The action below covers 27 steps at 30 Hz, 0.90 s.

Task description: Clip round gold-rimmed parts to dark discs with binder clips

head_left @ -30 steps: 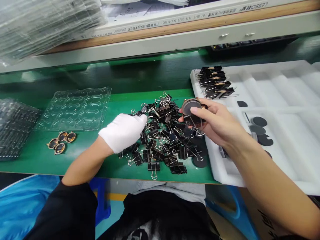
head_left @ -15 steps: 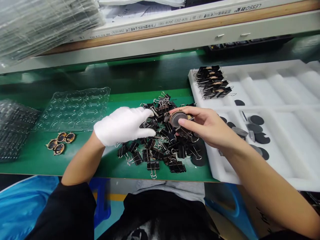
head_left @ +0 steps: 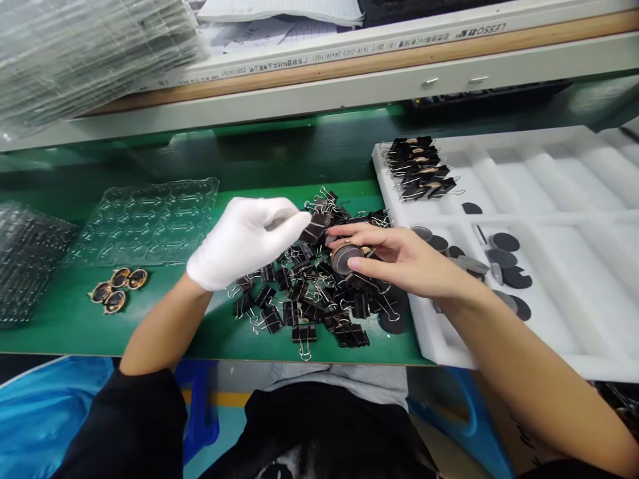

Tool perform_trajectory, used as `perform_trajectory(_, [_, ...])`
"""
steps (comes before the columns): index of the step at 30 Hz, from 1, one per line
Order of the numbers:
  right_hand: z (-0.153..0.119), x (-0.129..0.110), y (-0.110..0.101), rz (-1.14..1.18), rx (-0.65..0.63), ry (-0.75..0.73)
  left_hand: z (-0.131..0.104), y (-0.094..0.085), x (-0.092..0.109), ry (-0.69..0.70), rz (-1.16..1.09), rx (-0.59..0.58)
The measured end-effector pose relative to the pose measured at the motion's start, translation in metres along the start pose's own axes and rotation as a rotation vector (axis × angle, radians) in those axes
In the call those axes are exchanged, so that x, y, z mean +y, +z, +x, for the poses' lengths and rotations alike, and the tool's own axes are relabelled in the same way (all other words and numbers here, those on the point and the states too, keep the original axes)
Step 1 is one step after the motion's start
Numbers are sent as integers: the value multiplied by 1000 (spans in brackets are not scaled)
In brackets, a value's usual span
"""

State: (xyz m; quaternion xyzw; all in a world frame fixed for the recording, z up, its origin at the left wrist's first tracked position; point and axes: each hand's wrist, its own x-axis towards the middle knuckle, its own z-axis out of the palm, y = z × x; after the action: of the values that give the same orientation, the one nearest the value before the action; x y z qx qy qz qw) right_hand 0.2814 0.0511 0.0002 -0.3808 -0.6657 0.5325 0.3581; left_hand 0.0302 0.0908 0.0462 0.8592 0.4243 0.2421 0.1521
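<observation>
My left hand (head_left: 254, 239), in a white glove, pinches a black binder clip (head_left: 315, 226) between thumb and fingertips above the pile. Just right of it, my bare right hand (head_left: 394, 256) grips a round gold-rimmed piece (head_left: 346, 258) with a dark grey disc on its face, the thumb resting on the disc. Beneath both hands, a heap of black binder clips (head_left: 304, 309) with silver wire handles lies on the green table (head_left: 210, 332).
At right, a white compartment tray (head_left: 559, 246) holds a row of clipped pieces (head_left: 422, 169) and loose grey discs (head_left: 506, 241). On the left lie several gold-rimmed pieces (head_left: 116, 302), a clear plastic tray (head_left: 164, 223) and stacked clear trays (head_left: 30, 259). A shelf edge (head_left: 299, 90) crosses behind.
My left hand has closed on a binder clip and lifted it from the pile, close to the round piece. My right hand has shifted slightly down and left, still holding that piece.
</observation>
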Motion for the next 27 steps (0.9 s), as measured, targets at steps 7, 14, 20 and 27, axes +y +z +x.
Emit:
perform_trajectory(7, [1,11,11,89,118,-86,-8,20,14,71,-83,52])
perform_trajectory(14, [0,11,8,106,98,-122,-1,18,5,-30,29,-147])
perform_trajectory(20, [-1,5,6,114,112,-78,0,31,0,112,200,-69])
perform_trajectory(27, [-1,4,4,134,72,-118,-4,31,-1,53,66,-56])
